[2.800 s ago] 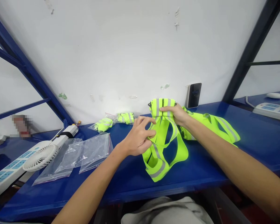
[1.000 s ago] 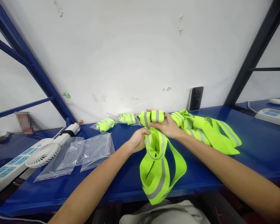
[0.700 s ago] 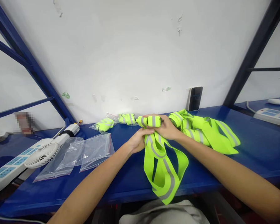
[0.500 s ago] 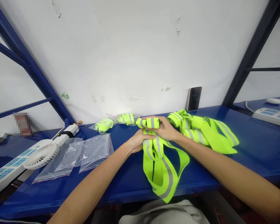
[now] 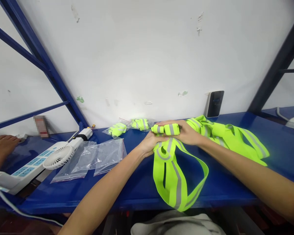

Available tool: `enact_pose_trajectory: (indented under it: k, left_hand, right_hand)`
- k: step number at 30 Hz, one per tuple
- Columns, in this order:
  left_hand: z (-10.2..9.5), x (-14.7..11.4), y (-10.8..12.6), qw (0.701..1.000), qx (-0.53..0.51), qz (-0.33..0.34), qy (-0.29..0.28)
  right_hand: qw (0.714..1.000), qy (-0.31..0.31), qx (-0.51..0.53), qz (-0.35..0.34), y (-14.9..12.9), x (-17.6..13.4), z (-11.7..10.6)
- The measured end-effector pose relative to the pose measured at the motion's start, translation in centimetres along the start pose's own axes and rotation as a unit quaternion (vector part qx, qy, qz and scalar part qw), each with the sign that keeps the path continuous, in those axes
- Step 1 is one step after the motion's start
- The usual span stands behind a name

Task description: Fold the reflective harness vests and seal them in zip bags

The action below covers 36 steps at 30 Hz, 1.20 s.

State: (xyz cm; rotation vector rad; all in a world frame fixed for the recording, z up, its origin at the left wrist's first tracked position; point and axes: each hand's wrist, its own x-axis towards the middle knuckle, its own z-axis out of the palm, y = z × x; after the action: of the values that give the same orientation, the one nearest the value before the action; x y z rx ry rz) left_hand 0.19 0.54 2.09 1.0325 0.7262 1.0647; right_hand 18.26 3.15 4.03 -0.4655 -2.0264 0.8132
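Bright strap (image 5: 172, 169) held in two hands

One strap hangs in loops near the front edge of the blue table (image 5: 137, 186), its top rolled up. The left hand (image 5: 149, 143) pinches it just under the roll. The right hand (image 5: 189, 133) is closed around the roll; some fingers are hidden. Two packed bags (image 5: 117, 130) lie near the wall. Clear flat bags (image 5: 109, 155) overlap, so they are hard to count. One bright heap (image 5: 219, 130) sits to the right. Another person's hand (image 5: 3, 147), cut off at the left edge, was out of sight half a second ago.
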Motion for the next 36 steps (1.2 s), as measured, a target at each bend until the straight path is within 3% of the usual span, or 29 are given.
enact_pose_trajectory:
  k: [6,13,22,29,33,36]
  left_hand:
    - [0.3,-0.2,0.0,1.000,-0.007,0.024,-0.001]
    - [-0.3,0.6,-0.2,0.999,0.009,0.016,0.032]
    - [0.2,0.1,0.0,0.999,-0.046,0.006,0.021]
    - [0.0,0.0,1.1,0.994,-0.110,-0.017,0.011]
    - [0.0,0.1,0.9,0.998,-0.052,-0.012,-0.028]
    - [0.2,0.2,0.7,0.999,-0.014,0.009,-0.035]
  right_hand:
    - [0.998,0.026,0.022,0.046,-0.2,-0.8,0.3]
    - [0.993,-0.096,0.061,0.014,-0.2,-0.9,0.0]
    - [0.997,-0.023,-0.073,-0.007,0.3,-1.1,-0.4]
    - [0.991,-0.044,-0.118,-0.032,0.2,-1.1,-0.8]
    - [0.988,-0.077,-0.135,-0.006,-0.2,-1.2,-1.1]
    - [0.988,-0.052,-0.148,0.005,-0.1,-1.2,-1.0]
